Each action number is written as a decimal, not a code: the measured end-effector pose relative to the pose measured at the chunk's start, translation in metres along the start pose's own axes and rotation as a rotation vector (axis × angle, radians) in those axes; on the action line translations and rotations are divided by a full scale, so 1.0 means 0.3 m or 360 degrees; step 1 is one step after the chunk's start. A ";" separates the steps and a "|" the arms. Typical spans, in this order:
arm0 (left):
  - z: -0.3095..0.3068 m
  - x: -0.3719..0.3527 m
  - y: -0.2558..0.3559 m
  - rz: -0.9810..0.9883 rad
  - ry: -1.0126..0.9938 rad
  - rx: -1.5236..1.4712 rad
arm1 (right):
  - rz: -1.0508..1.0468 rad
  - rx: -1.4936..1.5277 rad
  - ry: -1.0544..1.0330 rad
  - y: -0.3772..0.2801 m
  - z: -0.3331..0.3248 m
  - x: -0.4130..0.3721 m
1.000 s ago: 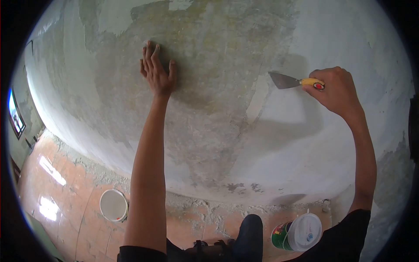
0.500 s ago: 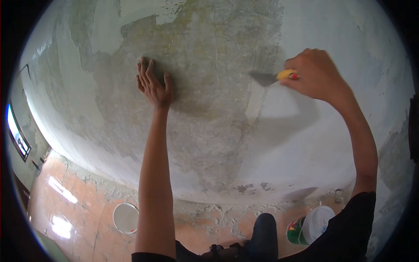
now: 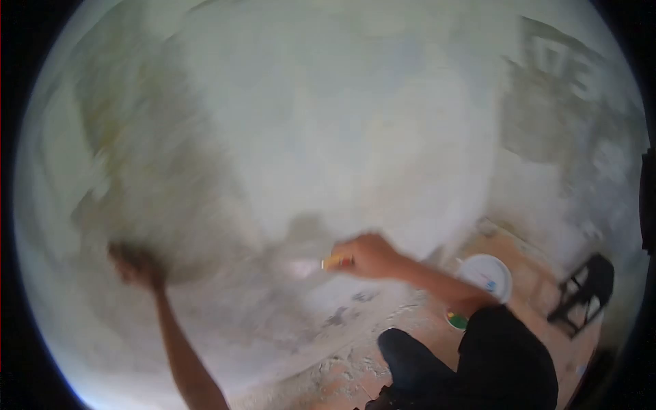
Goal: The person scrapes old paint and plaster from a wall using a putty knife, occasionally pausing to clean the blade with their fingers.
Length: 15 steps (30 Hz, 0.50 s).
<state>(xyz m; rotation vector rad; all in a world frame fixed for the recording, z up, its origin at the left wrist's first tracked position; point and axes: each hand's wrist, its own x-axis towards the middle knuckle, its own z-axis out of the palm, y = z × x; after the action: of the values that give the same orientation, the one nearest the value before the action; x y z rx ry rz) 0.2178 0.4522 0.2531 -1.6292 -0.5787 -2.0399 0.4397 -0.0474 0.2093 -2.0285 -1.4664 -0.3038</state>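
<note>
My right hand (image 3: 372, 256) is closed round the yellow-and-red handle of a putty knife (image 3: 336, 262). Its blade points left, bright and smeared by motion, close to the lower part of the wall (image 3: 355, 123). Pale, smooth coating covers the middle of that wall, while a rough grey-brown bare patch (image 3: 171, 164) lies to the left. Against this darker patch, at the lower left, rests my left hand (image 3: 137, 266), blurred, its fingers pointing up and left with no tool in them.
A white round lid or tub (image 3: 486, 273) stands on the tiled floor (image 3: 509, 249) at lower right, beside a green container (image 3: 456, 320). Farther right is a black stool (image 3: 588, 290). My bent leg (image 3: 413, 362) is close to the wall's foot, where plaster crumbs lie.
The view has swung right, bringing the stool into sight and taking the window and left bucket out. My right hand has brought the putty knife lower on the wall.
</note>
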 end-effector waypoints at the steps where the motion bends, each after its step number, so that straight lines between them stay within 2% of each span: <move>1: 0.000 0.002 0.001 -0.0022 -0.0003 -0.0016 | 0.0227 0.0223 0.0017 0.063 0.069 -0.149; 2: 0.023 -0.017 -0.040 -0.0065 -0.0045 0.0066 | 0.0484 0.0354 0.0029 0.119 0.141 -0.306; 3: 0.051 -0.016 -0.043 -0.0069 0.0055 -0.0154 | 0.0764 0.0370 -0.0130 0.158 0.194 -0.452; 4: 0.121 -0.071 -0.122 0.0006 0.0044 -0.0018 | 0.0922 0.0457 0.0143 0.200 0.315 -0.634; 6: 0.203 -0.057 -0.008 0.0128 0.0007 0.0085 | 0.1519 0.0862 0.0094 0.208 0.415 -0.941; 7: 0.154 -0.028 0.204 0.0271 0.0062 0.0141 | 0.1822 0.1008 0.0002 0.186 0.433 -1.060; 9: 0.055 -0.018 0.549 0.0437 0.0104 0.0179 | 0.2027 0.1061 0.0103 0.195 0.510 -1.232; 10: 0.025 -0.049 0.686 0.0629 -0.0183 0.0103 | 0.2190 0.1061 0.0181 0.211 0.552 -1.288; 11: 0.011 -0.091 0.777 0.0804 -0.0467 0.0033 | 0.2207 0.1063 0.0178 0.230 0.596 -1.317; 13: 0.004 -0.221 0.849 0.0747 -0.0565 -0.0038 | 0.2027 0.1227 0.0457 0.306 0.628 -1.317; 15: -0.017 -0.391 0.912 0.0641 -0.0688 -0.0060 | 0.1799 0.0932 0.0295 0.346 0.524 -1.249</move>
<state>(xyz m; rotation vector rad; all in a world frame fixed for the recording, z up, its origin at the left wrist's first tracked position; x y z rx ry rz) 0.3985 0.2403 0.1478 -2.0335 -0.3147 -1.4279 0.3747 -0.2665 -0.1424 -1.9120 -0.1043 0.3624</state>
